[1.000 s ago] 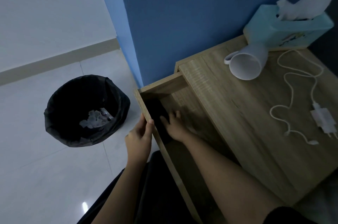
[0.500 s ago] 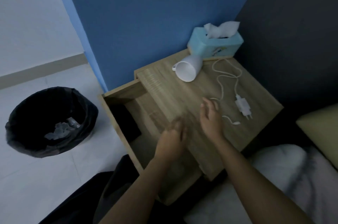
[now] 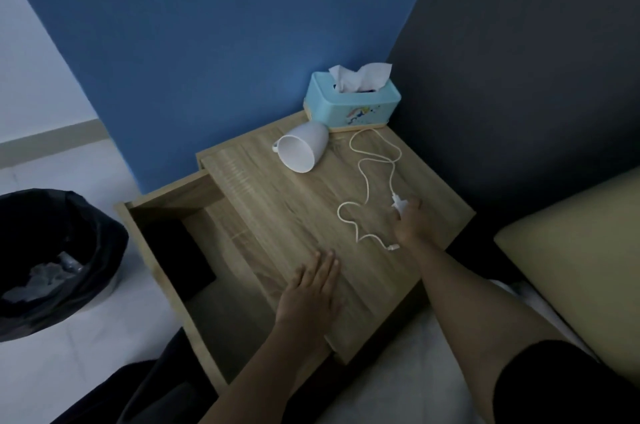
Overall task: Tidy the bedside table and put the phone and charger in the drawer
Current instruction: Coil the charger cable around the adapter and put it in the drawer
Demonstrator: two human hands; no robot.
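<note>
Two hands: both over tabletop (image 3: 277, 215).
Right hand (image 3: 410, 222): fingers closed on charger (image 3: 398, 203) plug, cable (image 3: 370, 181) trailing across wood.
Left hand (image 3: 311, 292): flat, fingers spread, empty.
Drawer (image 3: 166, 278): pulled open, dark phone (image 3: 180, 257) inside.
Cup (image 3: 304, 151): tipped over beside tissue box (image 3: 353, 105).

The left hand (image 3: 313, 292) lies flat, palm down, fingers together; the right hand (image 3: 410, 223) reaches forward, fingers curled downward.

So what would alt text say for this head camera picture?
A person's right hand reaches the white charger on a wooden bedside table; the left hand rests flat beside the open drawer. A tipped cup lies behind.
</note>
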